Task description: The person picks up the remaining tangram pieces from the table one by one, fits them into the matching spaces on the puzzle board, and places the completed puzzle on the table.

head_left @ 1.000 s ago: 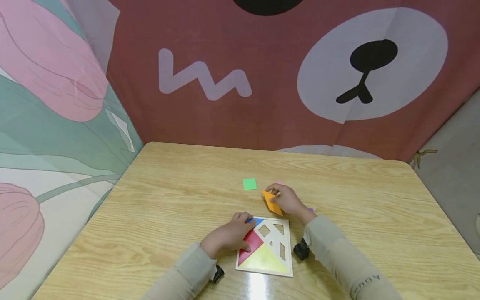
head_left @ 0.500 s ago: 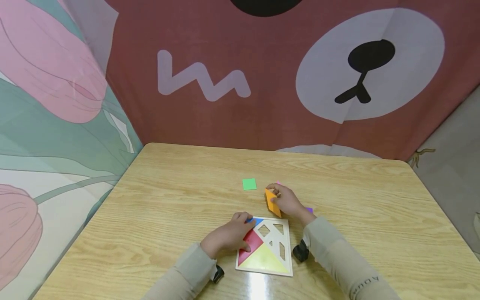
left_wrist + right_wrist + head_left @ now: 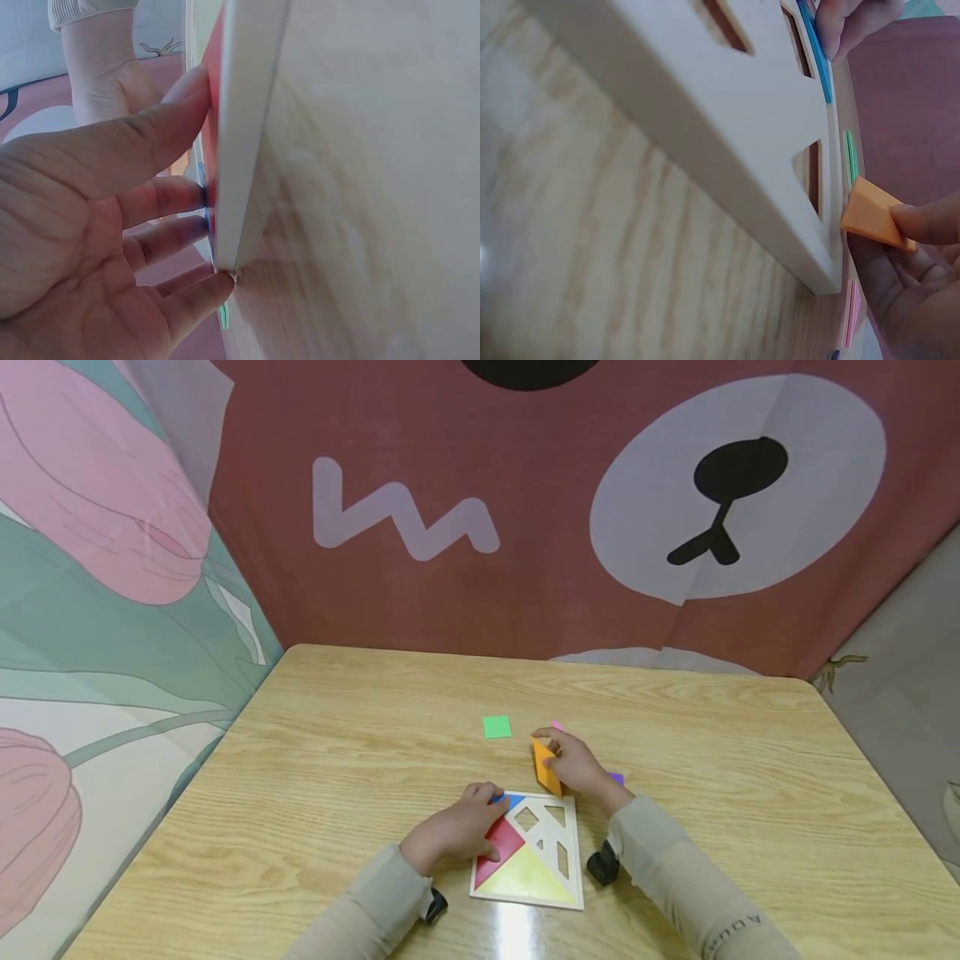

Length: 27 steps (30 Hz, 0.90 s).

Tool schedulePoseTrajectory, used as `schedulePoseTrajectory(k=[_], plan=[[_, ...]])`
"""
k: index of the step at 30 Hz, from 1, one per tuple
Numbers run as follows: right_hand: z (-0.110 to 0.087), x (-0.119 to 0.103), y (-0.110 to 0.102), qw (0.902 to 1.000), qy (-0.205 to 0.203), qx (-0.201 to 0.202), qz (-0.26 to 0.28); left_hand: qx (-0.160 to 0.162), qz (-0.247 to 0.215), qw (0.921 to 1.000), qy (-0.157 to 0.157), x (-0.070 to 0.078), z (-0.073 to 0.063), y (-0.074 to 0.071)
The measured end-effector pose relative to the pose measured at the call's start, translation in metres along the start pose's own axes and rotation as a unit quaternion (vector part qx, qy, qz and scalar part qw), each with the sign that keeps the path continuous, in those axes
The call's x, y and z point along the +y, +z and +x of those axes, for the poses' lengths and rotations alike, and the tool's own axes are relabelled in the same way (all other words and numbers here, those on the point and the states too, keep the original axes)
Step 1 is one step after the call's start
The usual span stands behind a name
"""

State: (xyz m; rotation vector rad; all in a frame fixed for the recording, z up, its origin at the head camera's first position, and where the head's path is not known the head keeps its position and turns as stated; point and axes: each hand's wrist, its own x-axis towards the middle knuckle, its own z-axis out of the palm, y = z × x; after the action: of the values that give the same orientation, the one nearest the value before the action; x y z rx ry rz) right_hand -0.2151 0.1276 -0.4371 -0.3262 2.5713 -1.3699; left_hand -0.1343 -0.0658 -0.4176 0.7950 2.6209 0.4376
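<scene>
My right hand (image 3: pixel 583 767) pinches an orange tangram piece (image 3: pixel 543 768) between thumb and fingers, tilted up on edge just beyond the board's far rim. In the right wrist view the orange piece (image 3: pixel 874 214) overlaps the far end of the white tangram board (image 3: pixel 772 150). My left hand (image 3: pixel 457 827) lies over the board's left side. Its thumb touches the red piece (image 3: pixel 504 842), and two fingertips rest on the blue piece (image 3: pixel 201 180); another finger sits at the board's edge. A large yellow piece (image 3: pixel 525 878) fills the near part of the board. Cut-out openings show at its right.
A green square piece (image 3: pixel 497 727) lies on the wooden table (image 3: pixel 337 735) beyond the board. Behind my right hand a pink piece (image 3: pixel 557 725) and a purple piece (image 3: pixel 617 778) are partly hidden. A patterned cloth (image 3: pixel 390 610) hangs along the table's far edge.
The orange piece has turned steeper and shifted slightly in my right hand's fingers near the board's far rim. My left hand keeps its place on the board.
</scene>
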Motion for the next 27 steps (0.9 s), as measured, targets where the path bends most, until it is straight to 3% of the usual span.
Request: schedulePoseTrajectory(k=[22,27], plan=[[-0.008,0.001,-0.006,0.9996,0.014,0.01,0.023,-0.005,-0.002,1.0,0.001,0.0,0.001,0.0],[-0.013,0.001,-0.009,0.9998,-0.001,0.004,0.022,-0.003,0.004,1.0,0.008,0.0,0.001,0.001]])
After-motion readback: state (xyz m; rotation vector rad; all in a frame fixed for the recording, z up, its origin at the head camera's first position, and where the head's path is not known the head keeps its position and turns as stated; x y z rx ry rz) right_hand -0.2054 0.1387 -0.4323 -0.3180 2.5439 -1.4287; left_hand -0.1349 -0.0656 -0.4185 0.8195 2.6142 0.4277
